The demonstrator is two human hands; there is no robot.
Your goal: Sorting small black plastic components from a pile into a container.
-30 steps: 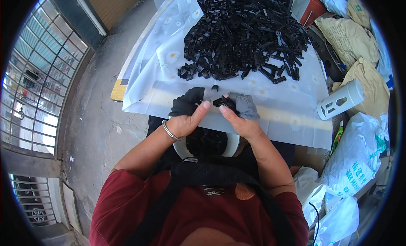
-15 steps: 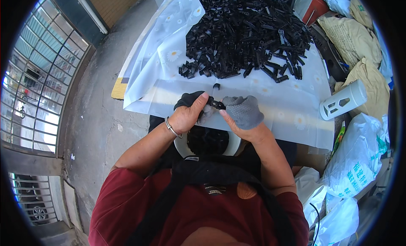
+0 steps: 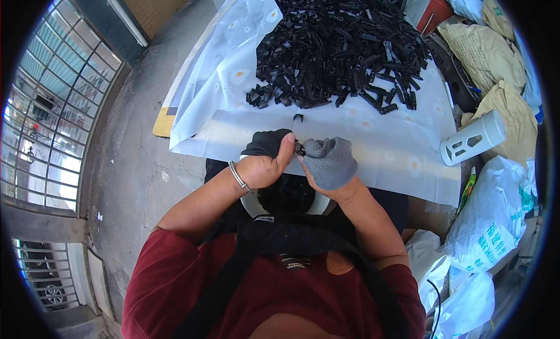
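Mostly hidden between left hand, right hand: black part, axis unclear.

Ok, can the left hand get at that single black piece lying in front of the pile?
Probably yes: the black piece lies just beyond the left hand, nothing covering it, though that hand and the right hand seem occupied with another dark part.
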